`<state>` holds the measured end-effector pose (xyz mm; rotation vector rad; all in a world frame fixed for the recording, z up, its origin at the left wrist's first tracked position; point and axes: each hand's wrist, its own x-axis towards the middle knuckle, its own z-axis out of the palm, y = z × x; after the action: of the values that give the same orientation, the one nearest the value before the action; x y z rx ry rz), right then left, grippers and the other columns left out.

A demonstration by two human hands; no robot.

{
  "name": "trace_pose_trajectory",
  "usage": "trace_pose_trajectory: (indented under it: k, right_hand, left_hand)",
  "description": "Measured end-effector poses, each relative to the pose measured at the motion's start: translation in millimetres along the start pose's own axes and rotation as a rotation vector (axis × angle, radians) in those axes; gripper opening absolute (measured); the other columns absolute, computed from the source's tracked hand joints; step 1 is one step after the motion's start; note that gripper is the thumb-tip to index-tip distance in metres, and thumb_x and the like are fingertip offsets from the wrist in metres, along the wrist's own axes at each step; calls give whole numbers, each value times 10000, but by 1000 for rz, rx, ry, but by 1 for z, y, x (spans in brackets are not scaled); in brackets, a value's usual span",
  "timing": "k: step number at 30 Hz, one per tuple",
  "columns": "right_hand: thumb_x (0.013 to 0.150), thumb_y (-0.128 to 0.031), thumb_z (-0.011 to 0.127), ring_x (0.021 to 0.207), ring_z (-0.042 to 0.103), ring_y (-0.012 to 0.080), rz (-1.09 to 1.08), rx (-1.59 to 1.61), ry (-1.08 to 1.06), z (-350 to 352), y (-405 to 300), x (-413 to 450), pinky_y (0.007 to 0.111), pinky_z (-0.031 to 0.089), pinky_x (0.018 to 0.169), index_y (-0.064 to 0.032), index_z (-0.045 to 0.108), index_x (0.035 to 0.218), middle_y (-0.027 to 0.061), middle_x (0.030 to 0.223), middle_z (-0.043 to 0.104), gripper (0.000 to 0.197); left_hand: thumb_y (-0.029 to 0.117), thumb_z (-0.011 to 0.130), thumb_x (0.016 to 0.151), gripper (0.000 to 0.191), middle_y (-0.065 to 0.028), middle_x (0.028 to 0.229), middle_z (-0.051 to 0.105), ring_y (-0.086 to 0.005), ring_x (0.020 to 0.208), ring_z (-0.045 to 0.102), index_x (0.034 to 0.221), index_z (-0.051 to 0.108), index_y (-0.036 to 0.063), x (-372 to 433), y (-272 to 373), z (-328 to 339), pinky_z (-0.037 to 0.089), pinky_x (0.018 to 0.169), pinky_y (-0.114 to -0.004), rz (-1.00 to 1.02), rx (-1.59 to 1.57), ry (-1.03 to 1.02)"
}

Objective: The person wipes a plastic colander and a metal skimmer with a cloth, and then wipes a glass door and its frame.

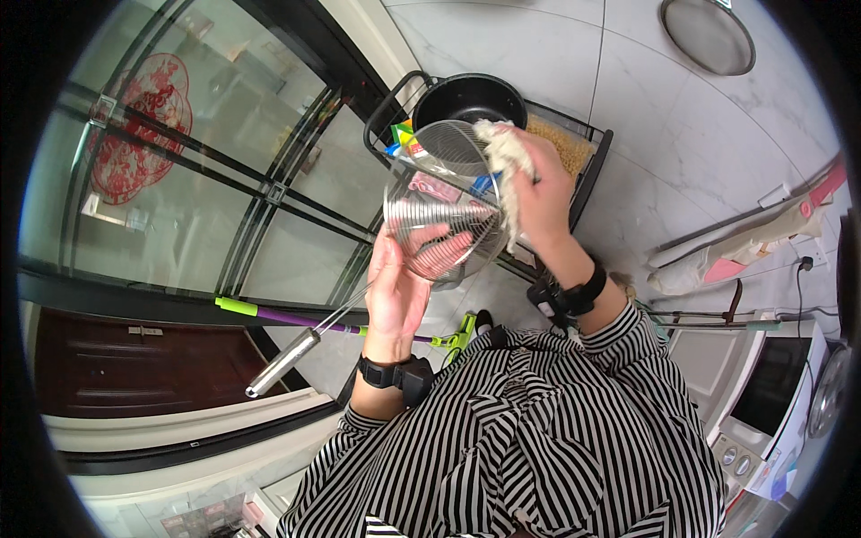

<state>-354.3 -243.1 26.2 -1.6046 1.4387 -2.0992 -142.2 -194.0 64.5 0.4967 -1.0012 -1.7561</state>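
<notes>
A spiral-wire strainer (440,214) with a steel handle (284,363) is held up in front of me, its handle slanting to the lower left. My left hand (398,282) supports the wire basket from below, and its fingers show through the coils. In my right hand (543,185) is a bunched cream-white cloth (503,151), which lies against the right side of the basket. Part of the cloth is hidden by my fingers. Beyond the strainer, a black pot (471,94) sits on a black metal rack (592,171).
Bagged yellow beans (562,144) and colourful packets (403,134) share the rack. Black-framed glass doors (202,202) stand to the left, with a green-and-purple mop (289,317) nearby. A round sieve (708,33) hangs on the tiled wall. An apron (746,249) and a microwave (770,383) are at right.
</notes>
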Motion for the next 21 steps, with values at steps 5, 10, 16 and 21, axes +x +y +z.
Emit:
trace_pose_trajectory:
  k: [5,10,16,21]
  right_hand:
    - [958,-216,523,892,624,170,703,346,-40,-18,7,12,303,490,803,-11,639,1131,79,1010,665,292]
    - [940,-336,598,907,616,138,1164,709,-321,-25,-5,12,286,493,795,11,612,1153,76,1036,658,407]
    - [801,-21,656,923,632,159,869,450,-378,-28,32,-20,297,510,799,40,573,1210,94,1086,653,422]
    - [822,-48,677,880,646,155,793,302,-57,-23,41,-11,277,509,741,51,597,1172,114,1024,670,372]
  left_hand:
    - [356,542,971,447,-185,1078,659,-336,1154,585,1200,605,-23,0,23,-14,443,983,-497,144,789,-289]
    - [169,716,786,228,26,1059,701,-362,1327,430,1006,761,207,15,39,-10,104,1161,-584,272,1454,-546]
    - [185,767,751,425,-70,1319,573,-360,1400,324,1165,684,139,17,33,-5,183,1148,-562,482,1432,-349]
    - [122,662,895,687,-210,1478,366,-379,1279,476,1468,300,9,-1,9,-24,435,1031,-464,16,584,30]
